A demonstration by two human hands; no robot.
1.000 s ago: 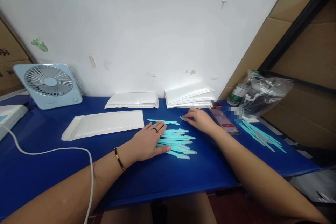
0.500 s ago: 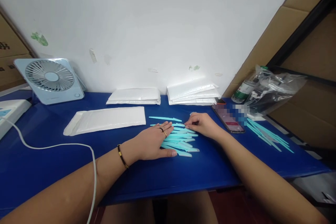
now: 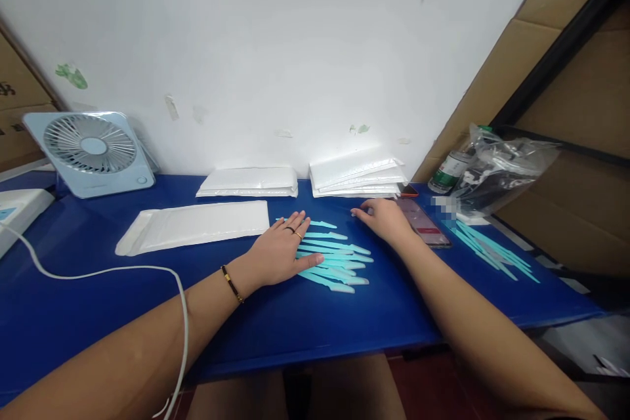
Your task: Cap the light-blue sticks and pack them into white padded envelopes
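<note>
Several teal eyebrow razors (image 3: 339,269) lie fanned out on the blue table, handles to the left and pale blade ends to the right. My left hand (image 3: 279,251) rests flat over their handle ends, fingers stretched and thumb out to the right, hiding part of them. My right hand (image 3: 382,218) is beyond the blade ends at the upper right, beside the phone (image 3: 426,223). Its fingers are loosely bent with the thumb a little apart, and no razor shows in them. A white padded envelope (image 3: 197,226) lies left of my left hand.
More white envelopes are stacked along the wall in a left pile (image 3: 249,182) and a right pile (image 3: 357,174). More teal razors (image 3: 492,249), a bottle (image 3: 447,172) and a clear plastic bag (image 3: 512,164) are at the right. A fan (image 3: 93,151) stands left; a white cable (image 3: 113,272) crosses my left forearm.
My left hand has slid up and left across the razors, uncovering more of the lower ones. My right hand has come off the blade ends and moved up toward the phone.
</note>
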